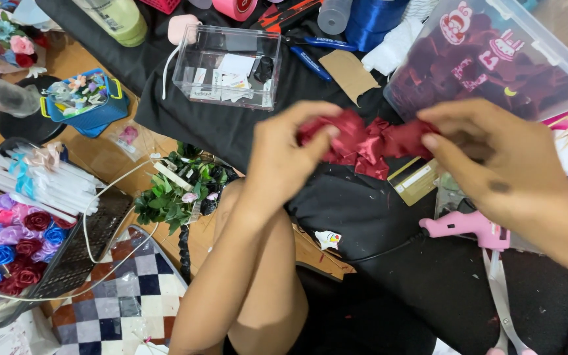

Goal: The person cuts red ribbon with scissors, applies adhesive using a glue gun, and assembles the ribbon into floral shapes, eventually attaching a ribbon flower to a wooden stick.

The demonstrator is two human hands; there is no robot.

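My left hand [284, 154] and my right hand [494, 161] both grip a crumpled strip of dark red satin ribbon [366, 141], stretched between them above a black cloth [389, 217]. The left hand pinches the folded, bunched end on the left. On the right, the fingers pinch the other end. Below the right hand a pink glue gun [468, 227] lies on the cloth, its cord trailing left. My bare knees sit under the left forearm.
A clear plastic tub [494, 59] of dark red ribbon pieces stands top right, and a small clear box [228, 66] lies behind. Green leaves [172, 194], a tray of satin roses [14, 246], white sticks [41, 181], scissors [504, 309] and a gold card [415, 179] lie around.
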